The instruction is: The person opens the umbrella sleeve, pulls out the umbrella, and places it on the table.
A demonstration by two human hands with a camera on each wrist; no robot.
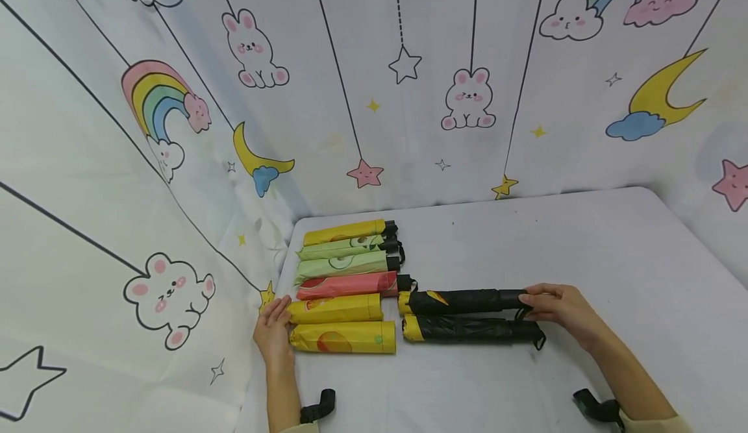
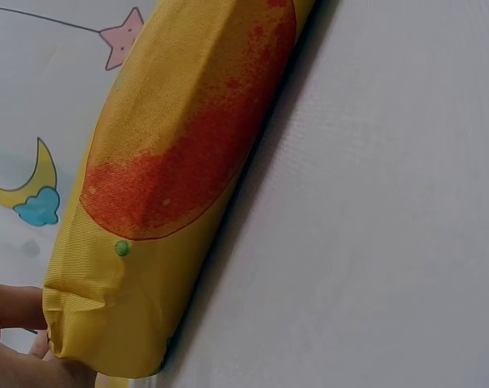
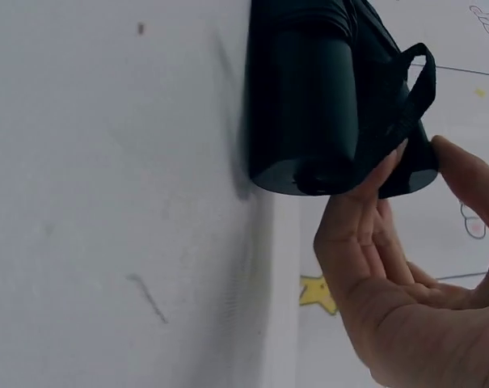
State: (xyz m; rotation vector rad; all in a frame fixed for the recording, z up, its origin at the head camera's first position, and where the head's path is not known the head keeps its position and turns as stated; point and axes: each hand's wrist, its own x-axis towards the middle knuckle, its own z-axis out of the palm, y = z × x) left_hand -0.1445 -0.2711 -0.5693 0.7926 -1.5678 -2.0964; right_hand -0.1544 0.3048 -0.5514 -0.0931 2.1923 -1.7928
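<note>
At the left end of the upper yellow umbrella cover [image 1: 336, 309], my left hand [image 1: 273, 330] grips with its fingertips; the left wrist view hides part of this grip. Just below lies another yellow umbrella cover [image 1: 345, 337], printed with an orange-red fruit, its end close to the same hand. My right hand [image 1: 558, 308] pinches the handle end of the upper black folding umbrella [image 1: 467, 301] between thumb and fingers. Parallel beneath it is a second black folding umbrella [image 1: 473, 330] with a wrist strap [image 3: 426, 85]. Both umbrellas' yellow tips point at the covers, small gaps between.
Above the yellow covers, several covered umbrellas lie in a column with black ends at right: a red one [image 1: 347, 285], two green ones [image 1: 341, 265] and a yellow one [image 1: 345, 232]. A white printed curtain [image 1: 409, 134] stands behind the white table [image 1: 584, 245].
</note>
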